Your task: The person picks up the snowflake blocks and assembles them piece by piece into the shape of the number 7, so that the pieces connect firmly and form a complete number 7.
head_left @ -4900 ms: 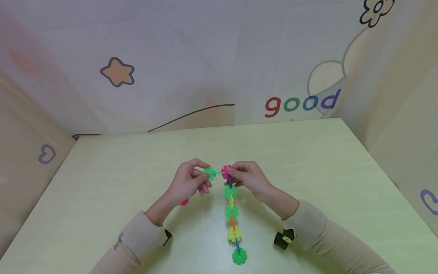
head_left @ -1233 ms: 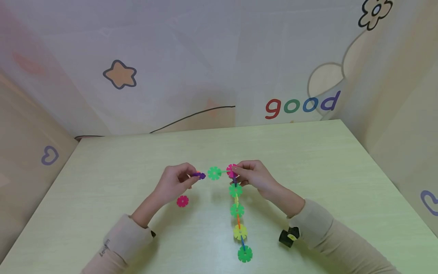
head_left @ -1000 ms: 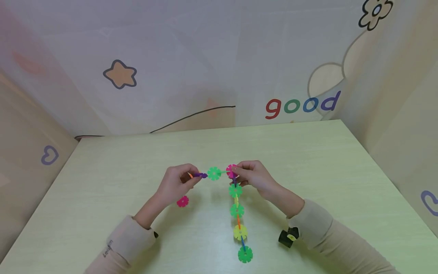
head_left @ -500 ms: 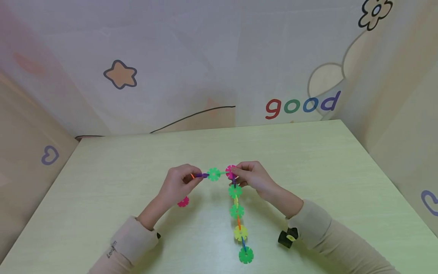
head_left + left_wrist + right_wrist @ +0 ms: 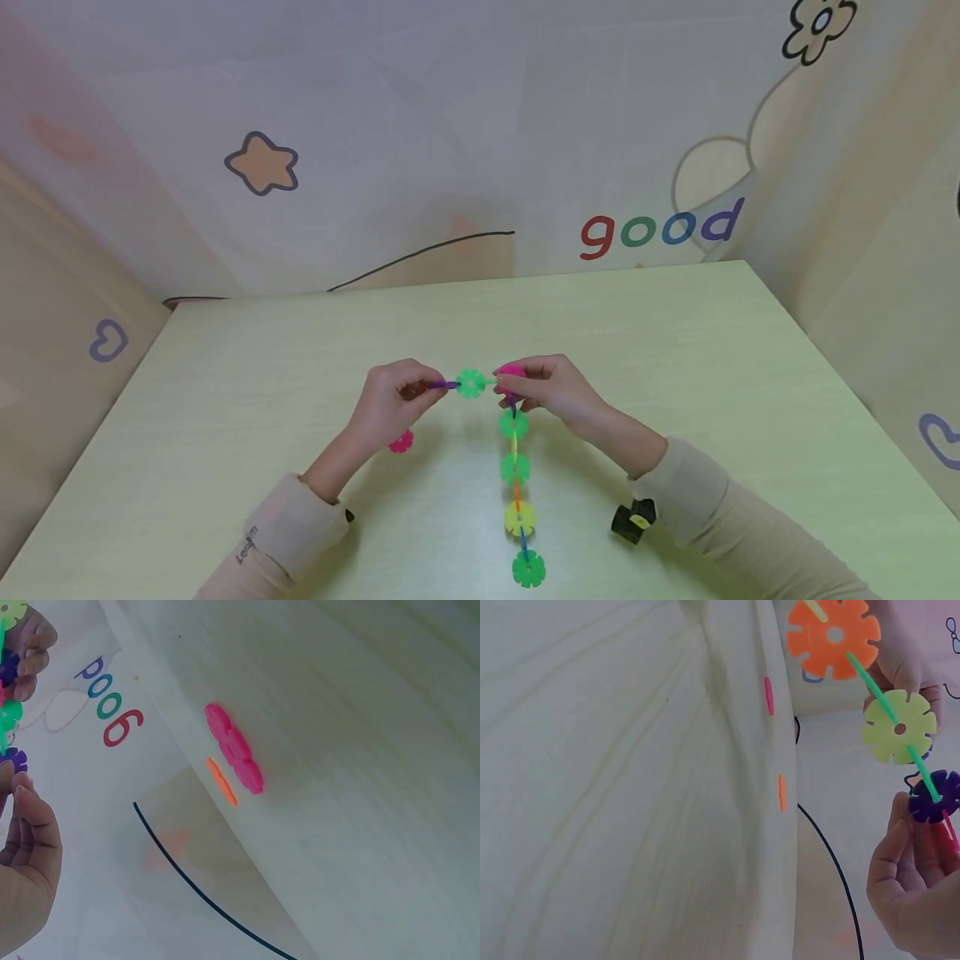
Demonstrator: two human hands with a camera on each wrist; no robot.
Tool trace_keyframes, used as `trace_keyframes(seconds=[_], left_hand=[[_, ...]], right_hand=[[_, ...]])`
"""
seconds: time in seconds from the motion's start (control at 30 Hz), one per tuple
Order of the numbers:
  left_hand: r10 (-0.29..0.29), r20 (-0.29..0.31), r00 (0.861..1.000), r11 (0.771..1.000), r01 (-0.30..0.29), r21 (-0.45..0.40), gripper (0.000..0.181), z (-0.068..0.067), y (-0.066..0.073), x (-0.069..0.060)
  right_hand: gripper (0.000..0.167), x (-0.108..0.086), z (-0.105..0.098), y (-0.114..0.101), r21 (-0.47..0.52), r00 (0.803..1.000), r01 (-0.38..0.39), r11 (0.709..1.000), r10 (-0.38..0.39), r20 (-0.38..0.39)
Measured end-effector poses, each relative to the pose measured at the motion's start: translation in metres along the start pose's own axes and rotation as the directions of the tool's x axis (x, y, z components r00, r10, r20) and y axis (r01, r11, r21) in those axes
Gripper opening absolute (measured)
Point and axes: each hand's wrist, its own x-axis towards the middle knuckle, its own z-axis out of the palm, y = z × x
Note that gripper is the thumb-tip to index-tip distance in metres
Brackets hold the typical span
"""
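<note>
Notched plastic snowflake discs are slotted together into a chain, its lower end a green disc (image 5: 528,569). My right hand (image 5: 558,392) pinches the pink disc (image 5: 513,372) at the chain's corner. From there the chain runs left to another green disc (image 5: 471,383) and down towards the person. A purple disc (image 5: 446,385), seen edge-on, is pinched between thumb and fingers of my left hand (image 5: 393,404). Its edge meets the left green disc; how deep the slots engage is unclear. In the left wrist view the purple disc (image 5: 13,760) is partly cut off.
A loose pink disc (image 5: 402,442) lies on the table (image 5: 225,433) under the left hand. An orange disc (image 5: 221,781) lies beside it in the left wrist view, hidden in the head view. A printed curtain (image 5: 405,125) stands behind the table.
Earlier the left hand held the chain's left green disc; then it held the purple disc apart from it. Since then it has moved right until purple meets green. The right fingers have shifted over the pink disc.
</note>
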Motion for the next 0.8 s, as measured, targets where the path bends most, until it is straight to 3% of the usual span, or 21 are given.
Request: trace_keyframes(seconds=[0.2, 0.47, 0.6, 0.8], left_hand=[[0.073, -0.033, 0.997, 0.997, -0.073, -0.013, 0.011, 0.0031, -0.001, -0.0003], [0.184, -0.072, 0.98, 0.983, -0.185, -0.01, 0.011, 0.0069, -0.0005, 0.0024], [0.163, -0.067, 0.984, 0.986, -0.164, -0.014, 0.011, 0.0073, 0.0004, 0.0031], [0.029, -0.008, 1.0, 1.0, -0.029, 0.012, 0.015, 0.0025, 0.0017, 0.005]], right_hand=[[0.033, 0.0014, 0.001, 0.0008, 0.019, 1.0, 0.009, 1.0, -0.009, 0.011], [0.034, 0.0033, 0.0005, 0.0021, 0.041, 1.0, 0.022, 0.999, -0.022, 0.019], [0.033, 0.0047, 0.0, 0.0023, 0.047, 0.999, 0.031, 0.998, -0.032, 0.018], [0.031, 0.0068, -0.0005, 0.0017, 0.045, 0.999, 0.031, 0.999, -0.031, 0.012]])
